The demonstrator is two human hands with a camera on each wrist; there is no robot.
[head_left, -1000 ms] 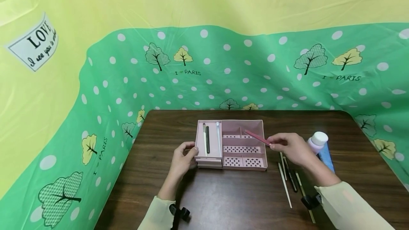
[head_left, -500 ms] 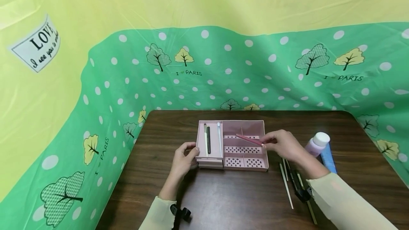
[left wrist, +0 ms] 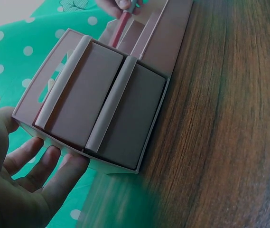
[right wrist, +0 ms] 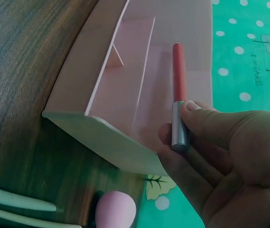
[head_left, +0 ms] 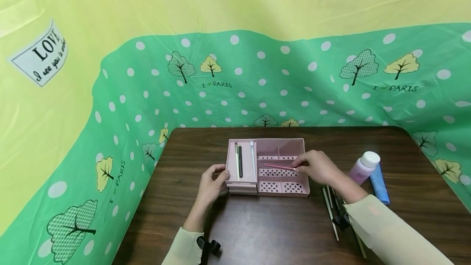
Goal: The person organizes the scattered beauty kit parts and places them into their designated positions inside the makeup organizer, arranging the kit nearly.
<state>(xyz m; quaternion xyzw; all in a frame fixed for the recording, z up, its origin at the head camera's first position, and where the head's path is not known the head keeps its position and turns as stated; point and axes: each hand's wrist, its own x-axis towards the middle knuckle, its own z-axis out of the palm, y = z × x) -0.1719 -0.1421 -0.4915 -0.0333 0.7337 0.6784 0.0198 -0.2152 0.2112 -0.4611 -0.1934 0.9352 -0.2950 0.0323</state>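
A pink organizer [head_left: 246, 173] stands on the table, with a flat top over two drawers on its left and open compartments on its right. My left hand [head_left: 209, 185] holds its left side, thumb at the top edge and fingers along the wall [left wrist: 61, 130]. Between thumb and fingers, my right hand [head_left: 318, 169] pinches a slim red tube with a silver end [right wrist: 179, 76], like a lip gloss. It lies nearly level over the middle compartment, pointing left. A pale-handled brush [head_left: 236, 158], a black pen-like stick [head_left: 240, 162] and a white stick [head_left: 252, 160] lie on the flat top.
On the right stand a lilac bottle with a white cap [head_left: 362, 169] and, beside it, a blue tube [head_left: 379, 185]. Several slim brushes or sticks [head_left: 330, 212] lie partly under the right forearm. A patterned green and yellow cloth [head_left: 257, 72] hangs behind the table.
My right hand has moved left and slightly down with the red tube, which has turned from slanted to nearly level over the middle compartment. The left hand has kept its place on the organizer.
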